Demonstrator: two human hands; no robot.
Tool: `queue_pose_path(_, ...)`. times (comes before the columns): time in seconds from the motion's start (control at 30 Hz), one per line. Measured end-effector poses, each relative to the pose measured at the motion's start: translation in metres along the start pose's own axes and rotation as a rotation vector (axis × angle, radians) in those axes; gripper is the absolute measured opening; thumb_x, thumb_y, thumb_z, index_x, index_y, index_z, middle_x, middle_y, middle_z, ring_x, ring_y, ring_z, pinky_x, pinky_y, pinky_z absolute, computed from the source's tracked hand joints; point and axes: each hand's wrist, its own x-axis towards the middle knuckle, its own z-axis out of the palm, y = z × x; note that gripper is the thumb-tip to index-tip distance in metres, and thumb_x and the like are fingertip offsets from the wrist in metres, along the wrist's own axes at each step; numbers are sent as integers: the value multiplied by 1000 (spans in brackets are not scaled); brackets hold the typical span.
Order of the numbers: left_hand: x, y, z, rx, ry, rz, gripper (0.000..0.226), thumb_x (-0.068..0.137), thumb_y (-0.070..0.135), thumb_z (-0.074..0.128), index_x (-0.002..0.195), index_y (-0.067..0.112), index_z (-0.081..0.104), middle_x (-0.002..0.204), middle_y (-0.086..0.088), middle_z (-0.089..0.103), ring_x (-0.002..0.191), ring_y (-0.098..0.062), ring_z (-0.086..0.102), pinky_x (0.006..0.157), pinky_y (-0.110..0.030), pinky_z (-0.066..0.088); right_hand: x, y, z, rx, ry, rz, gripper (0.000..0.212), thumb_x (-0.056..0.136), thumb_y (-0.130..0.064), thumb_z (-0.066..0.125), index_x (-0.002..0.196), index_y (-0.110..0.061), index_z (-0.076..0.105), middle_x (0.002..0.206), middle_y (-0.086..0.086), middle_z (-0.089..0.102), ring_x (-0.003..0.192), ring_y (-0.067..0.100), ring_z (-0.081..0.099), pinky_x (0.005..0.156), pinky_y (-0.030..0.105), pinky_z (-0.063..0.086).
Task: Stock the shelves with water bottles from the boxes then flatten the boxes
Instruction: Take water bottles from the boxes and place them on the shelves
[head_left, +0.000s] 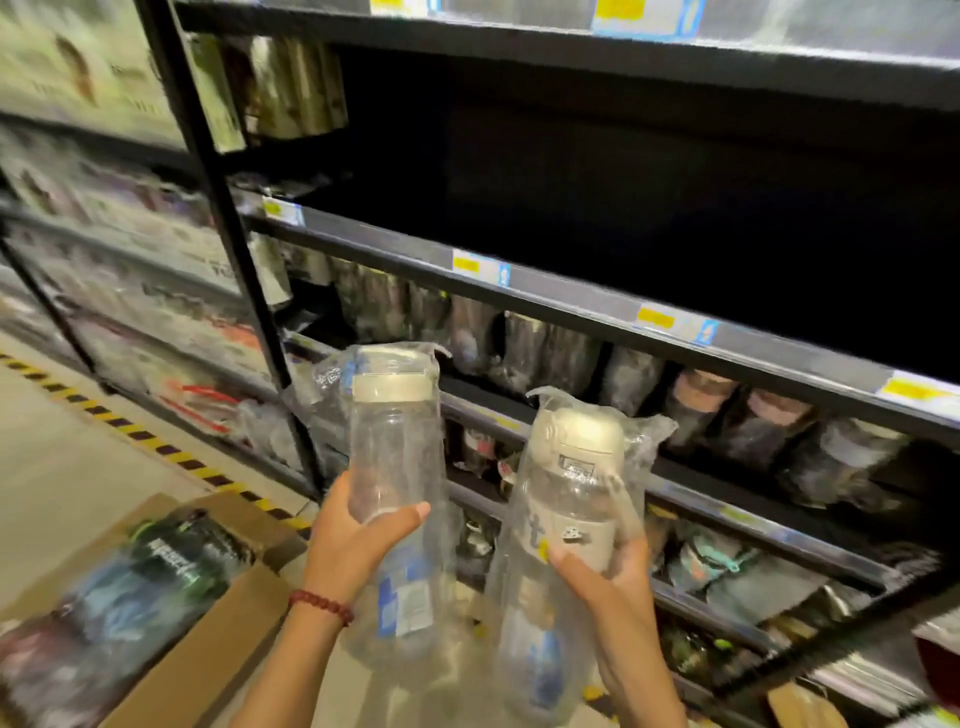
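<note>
Head-worn view, forward and down, close over the hands, shelving (571, 306) ahead and right.

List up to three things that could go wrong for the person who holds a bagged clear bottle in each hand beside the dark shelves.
1. The loose plastic bag may slide, so the right clear bottle could slip.
2. The open cardboard box lies near their feet: a trip risk.
3. Both hands are full.

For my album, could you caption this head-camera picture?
Left hand and right hand each hold a wrapped bottle before dark shelves.
</note>
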Motion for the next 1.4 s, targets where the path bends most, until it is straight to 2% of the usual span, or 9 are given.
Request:
queue_pose_path(0.23,83,-10,-99,30,94,15,68,60,21,88,115,25,49,98,18,56,88,5,55,65,-11,42,52,46,122,-16,-49,39,84,41,-26,85,113,-48,49,121,-2,60,104,15,64,83,38,55)
queue_pose_path(0.4,141,-21,-154,6,150,-12,71,64,26,87,122,28,47,124,2,54,112,-18,53,94,-37,46,84,78,196,-40,-75,36,85,38,-28,88,112,-49,53,125,-2,58,108,17,62,90,46,52)
queue_pose_path(0.57,184,-32,-179,4,155,-53,92,42,46,78,124,15,53,114,1,62,102,-13,60,82,-31,52,111,100,234,-62,-95,61,87,34,-33,93,107,-61,56,134,-15,48,119,12,54,95,43,50)
queue_pose_path(0.67,209,-41,-183,18,191,-103,81,44,44,84,115,20,54,107,0,62,99,-20,61,77,-33,52,135,105,247,-59,-80,72,90,24,-48,94,105,-61,57,130,-20,49,117,7,55,93,38,51)
queue_pose_path(0.77,236,-48,-181,53,213,-101,78,44,51,81,110,18,55,101,-11,63,92,-30,61,73,-42,54,163,113,257,-51,-49,78,86,28,-36,93,101,-63,57,130,-21,47,113,2,55,86,30,54)
queue_pose_path(0.93,286,-45,-168,21,241,-137,90,53,36,88,129,11,47,112,-4,60,100,-23,59,74,-29,49,219,121,268,-24,-47,129,86,48,-13,83,119,-45,46,119,-12,59,101,6,63,78,28,56)
queue_pose_path(1.13,336,-39,-159,-16,196,-78,76,32,49,78,100,29,52,100,4,62,93,-8,62,73,-22,49,275,125,282,-64,-78,159,83,67,20,68,131,-26,42,113,-3,61,99,13,63,72,26,55)
queue_pose_path(1.23,355,-48,-159,6,193,-32,88,35,45,82,113,16,52,112,-5,61,104,-15,60,79,-21,48,290,132,289,-61,-78,169,91,52,6,70,134,-20,40,113,-6,59,96,9,63,69,24,57)
queue_pose_path(1.4,388,-52,-162,-57,134,-69,115,31,51,86,131,13,42,121,4,56,109,0,55,92,-29,47,300,149,303,-13,-11,153,120,31,-8,93,135,-30,38,128,8,57,111,22,61,80,30,56)
